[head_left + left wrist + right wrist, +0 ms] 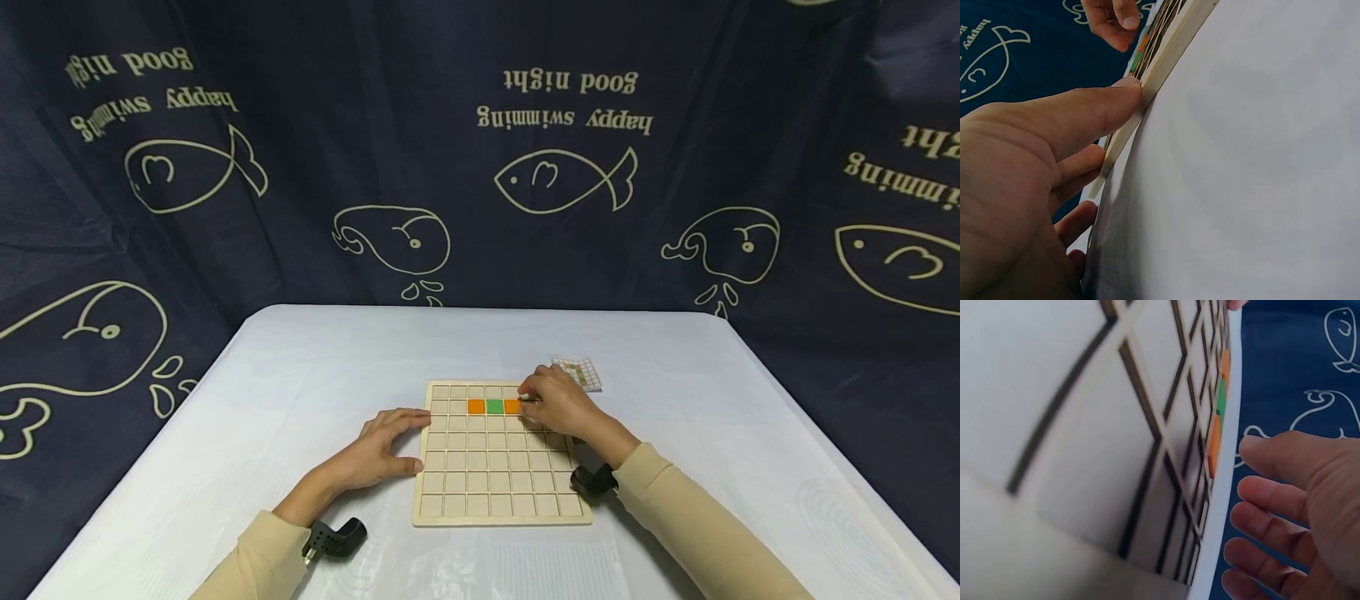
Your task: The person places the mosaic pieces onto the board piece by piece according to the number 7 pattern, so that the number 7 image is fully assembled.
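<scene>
A pale wooden grid board (477, 461) lies on the white-covered table. Two orange square tiles, one at left (476, 407) and one at right (512, 407), flank a green tile (495, 407) in the board's second row from the far side. My left hand (382, 450) rests against the board's left side, the thumb (1100, 109) and fingertips touching its edge. Over the far right of the board, beside the right orange tile, hovers my right hand (561, 402). The right wrist view shows its thumb (1291, 453) and fingers loosely bent, with nothing visible between them.
A small printed card (587, 377) with a coloured grid pattern lies beyond the board's far right corner, partly behind the right hand. A dark blue cloth (465, 158) with fish and whale drawings hangs behind the white table (360, 354).
</scene>
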`<state>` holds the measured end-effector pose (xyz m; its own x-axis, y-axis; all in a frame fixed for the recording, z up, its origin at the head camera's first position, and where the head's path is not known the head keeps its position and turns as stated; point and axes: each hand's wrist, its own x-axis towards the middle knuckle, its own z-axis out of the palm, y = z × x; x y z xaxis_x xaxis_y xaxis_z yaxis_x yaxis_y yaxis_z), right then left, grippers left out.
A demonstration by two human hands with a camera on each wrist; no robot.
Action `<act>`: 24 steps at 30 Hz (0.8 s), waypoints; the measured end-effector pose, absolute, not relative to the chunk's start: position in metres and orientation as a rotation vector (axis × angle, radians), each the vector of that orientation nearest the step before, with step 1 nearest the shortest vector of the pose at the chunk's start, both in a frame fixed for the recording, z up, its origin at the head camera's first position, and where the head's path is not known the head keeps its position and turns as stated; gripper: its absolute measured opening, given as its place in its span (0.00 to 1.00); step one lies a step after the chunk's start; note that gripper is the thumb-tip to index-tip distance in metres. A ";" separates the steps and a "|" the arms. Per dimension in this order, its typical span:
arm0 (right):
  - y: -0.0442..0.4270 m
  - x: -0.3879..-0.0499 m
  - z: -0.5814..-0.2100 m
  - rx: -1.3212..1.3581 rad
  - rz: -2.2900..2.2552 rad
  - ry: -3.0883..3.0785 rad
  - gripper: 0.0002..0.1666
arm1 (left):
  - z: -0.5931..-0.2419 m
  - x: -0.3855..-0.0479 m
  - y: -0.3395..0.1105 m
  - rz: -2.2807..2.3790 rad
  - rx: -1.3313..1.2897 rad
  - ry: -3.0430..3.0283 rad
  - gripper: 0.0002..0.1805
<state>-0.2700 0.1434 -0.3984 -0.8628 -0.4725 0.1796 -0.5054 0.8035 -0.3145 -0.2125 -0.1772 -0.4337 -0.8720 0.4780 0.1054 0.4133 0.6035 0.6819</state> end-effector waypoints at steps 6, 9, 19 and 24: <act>0.151 -0.264 -0.390 0.784 0.510 -2.835 0.16 | -0.433 -0.212 -0.177 1.127 0.767 2.736 0.35; 0.156 -0.261 -0.388 0.773 0.501 -2.822 0.16 | -0.434 -0.212 -0.178 1.127 0.768 2.738 0.35; 0.182 -0.250 -0.388 0.697 0.530 -2.861 0.17 | -0.435 -0.213 -0.177 1.128 0.777 2.738 0.35; 0.196 -0.245 -0.392 0.668 0.493 -2.859 0.16 | -0.435 -0.213 -0.178 1.123 0.778 2.744 0.35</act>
